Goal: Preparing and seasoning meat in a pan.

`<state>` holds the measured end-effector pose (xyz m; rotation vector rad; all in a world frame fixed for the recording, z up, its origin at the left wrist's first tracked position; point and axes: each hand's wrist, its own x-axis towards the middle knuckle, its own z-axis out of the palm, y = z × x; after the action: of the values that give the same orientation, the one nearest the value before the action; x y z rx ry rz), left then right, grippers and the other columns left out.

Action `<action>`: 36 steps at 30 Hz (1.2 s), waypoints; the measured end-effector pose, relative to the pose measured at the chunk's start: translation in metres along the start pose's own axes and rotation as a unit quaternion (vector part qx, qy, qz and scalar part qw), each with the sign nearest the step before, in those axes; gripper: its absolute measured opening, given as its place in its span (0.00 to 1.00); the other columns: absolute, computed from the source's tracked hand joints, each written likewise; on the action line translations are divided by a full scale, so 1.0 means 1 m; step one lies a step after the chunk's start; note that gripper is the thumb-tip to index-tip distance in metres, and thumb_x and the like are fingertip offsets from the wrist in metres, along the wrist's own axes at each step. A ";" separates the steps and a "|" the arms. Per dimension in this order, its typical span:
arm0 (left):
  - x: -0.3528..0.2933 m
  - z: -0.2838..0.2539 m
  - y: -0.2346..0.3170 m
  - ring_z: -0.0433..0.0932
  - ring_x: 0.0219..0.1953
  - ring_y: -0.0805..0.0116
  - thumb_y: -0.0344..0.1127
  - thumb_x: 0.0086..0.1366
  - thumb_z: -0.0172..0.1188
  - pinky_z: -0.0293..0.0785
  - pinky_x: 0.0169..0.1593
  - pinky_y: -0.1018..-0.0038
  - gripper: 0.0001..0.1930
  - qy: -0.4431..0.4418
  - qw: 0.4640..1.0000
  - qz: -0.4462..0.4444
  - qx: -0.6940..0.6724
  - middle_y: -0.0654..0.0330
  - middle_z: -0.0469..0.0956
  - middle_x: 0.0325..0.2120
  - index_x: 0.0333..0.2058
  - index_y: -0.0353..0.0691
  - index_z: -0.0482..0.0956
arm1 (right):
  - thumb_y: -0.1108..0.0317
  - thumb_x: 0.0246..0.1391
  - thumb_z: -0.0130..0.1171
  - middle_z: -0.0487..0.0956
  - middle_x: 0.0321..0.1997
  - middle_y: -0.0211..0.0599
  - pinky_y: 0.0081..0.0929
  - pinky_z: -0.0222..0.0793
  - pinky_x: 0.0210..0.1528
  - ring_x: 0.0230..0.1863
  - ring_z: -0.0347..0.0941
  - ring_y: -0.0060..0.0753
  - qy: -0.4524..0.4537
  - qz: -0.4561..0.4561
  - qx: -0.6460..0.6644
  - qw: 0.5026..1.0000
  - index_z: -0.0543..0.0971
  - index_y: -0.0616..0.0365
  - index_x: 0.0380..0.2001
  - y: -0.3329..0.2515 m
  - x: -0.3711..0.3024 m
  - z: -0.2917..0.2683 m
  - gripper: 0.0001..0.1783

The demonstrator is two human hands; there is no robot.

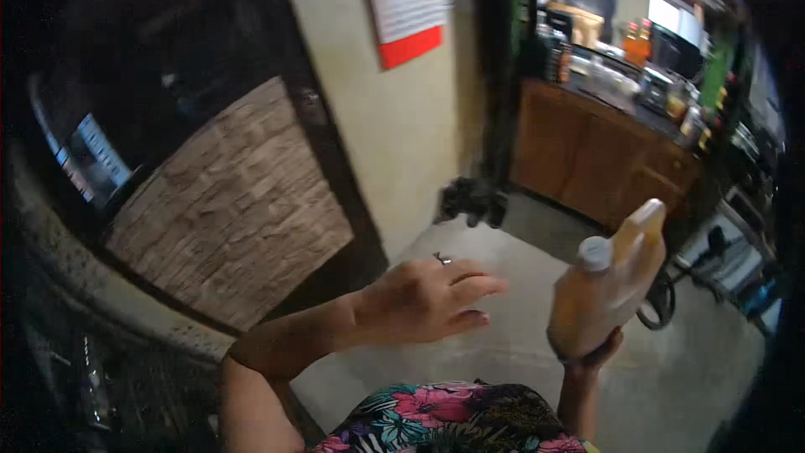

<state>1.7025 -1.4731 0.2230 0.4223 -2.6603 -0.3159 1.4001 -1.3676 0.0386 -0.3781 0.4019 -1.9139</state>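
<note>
My right hand (597, 352) is wrapped round the lower part of a plastic bottle (580, 306). The bottle is see-through, has a white cap and looks amber or yellowish inside. A taller pale yellowish part (641, 243) with a rounded top stands up behind the cap; I cannot tell whether it belongs to the same bottle or is a second one. To the left of the bottle and apart from it, my left hand (423, 298) is in the air with its fingers loosely stretched. It holds nothing, and a ring (442, 258) shows on one finger.
A dark door (327, 151) with a brick-patterned panel is on the left. Beside it, a calendar (408, 13) hangs on the wall. At the back right, a wooden cabinet (579, 147) bears several bottles and jars. A dark object (472, 201) lies on the floor (503, 264).
</note>
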 end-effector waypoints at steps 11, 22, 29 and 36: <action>0.274 0.166 0.132 0.75 0.30 0.63 0.53 0.54 0.60 0.74 0.35 0.68 0.25 0.067 0.945 0.318 -0.029 0.58 0.72 0.32 0.42 0.39 0.72 | 0.47 0.44 0.57 0.69 0.56 0.50 0.48 0.61 0.60 0.57 0.65 0.50 0.050 -0.136 -0.146 0.979 0.64 0.63 0.57 -0.219 -0.085 -0.104 0.41; 0.469 0.292 0.220 0.70 0.25 0.62 0.56 0.53 0.59 0.67 0.32 0.67 0.20 -0.082 0.830 0.541 -0.111 0.62 0.66 0.20 0.19 0.45 0.70 | 0.61 0.35 0.60 0.77 0.43 0.46 0.47 0.69 0.50 0.44 0.73 0.49 0.263 -0.232 -0.027 0.936 0.74 0.65 0.40 -0.337 -0.148 -0.193 0.26; 0.577 0.360 0.274 0.73 0.27 0.52 0.59 0.57 0.53 0.68 0.32 0.59 0.25 -0.222 0.878 0.395 -0.155 0.55 0.71 0.25 0.21 0.40 0.72 | 0.53 0.45 0.54 0.74 0.26 0.32 0.44 0.69 0.43 0.32 0.71 0.38 0.420 -0.273 -0.240 0.831 0.67 0.52 0.18 -0.399 -0.144 -0.265 0.16; 0.715 0.390 0.312 0.74 0.41 0.49 0.45 0.62 0.57 0.72 0.42 0.64 0.20 -0.263 0.806 0.449 -0.283 0.49 0.73 0.39 0.46 0.37 0.73 | 0.50 0.47 0.52 0.72 0.54 0.41 0.47 0.63 0.57 0.55 0.68 0.43 0.299 -0.402 -0.052 0.864 0.71 0.62 0.50 -0.511 -0.083 -0.261 0.31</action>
<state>0.8372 -1.3670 0.2342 -1.2393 -2.6929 -0.9570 0.8939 -1.0844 0.0281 0.0199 0.8551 -2.8424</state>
